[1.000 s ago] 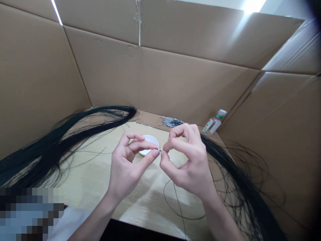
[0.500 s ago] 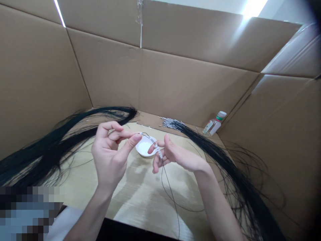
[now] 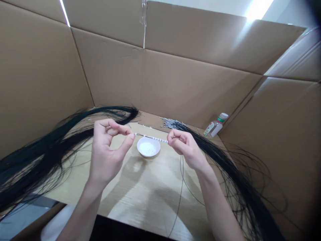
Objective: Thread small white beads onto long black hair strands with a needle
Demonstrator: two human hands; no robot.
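Observation:
Between my hands a dark cord strung with small white beads [image 3: 159, 140] is stretched almost level. My left hand [image 3: 107, 147] pinches its left end between thumb and forefinger, with a white bead right by the fingertips. On the other side my right hand [image 3: 184, 145] closes its fingers on the cord at the end of the bead row. Loose cord tails [image 3: 182, 180] hang below the right hand toward the table's front edge. Just under the beaded stretch stands a white bowl [image 3: 148, 155] holding many tiny white beads.
A bundle of black cords [image 3: 50, 150] lies at left. Another bundle [image 3: 225, 164] runs down the right side, its far ends beaded [image 3: 173, 124]. A clear bottle with a white cap [image 3: 216, 125] leans near the back right corner. Cardboard walls [image 3: 195, 90] enclose the table [image 3: 135, 197].
My right hand has gone from loosely spread fingers to a pinch on the cord and shifted right. The beaded cord, drooping before, is now pulled straight. My left hand keeps its pinch.

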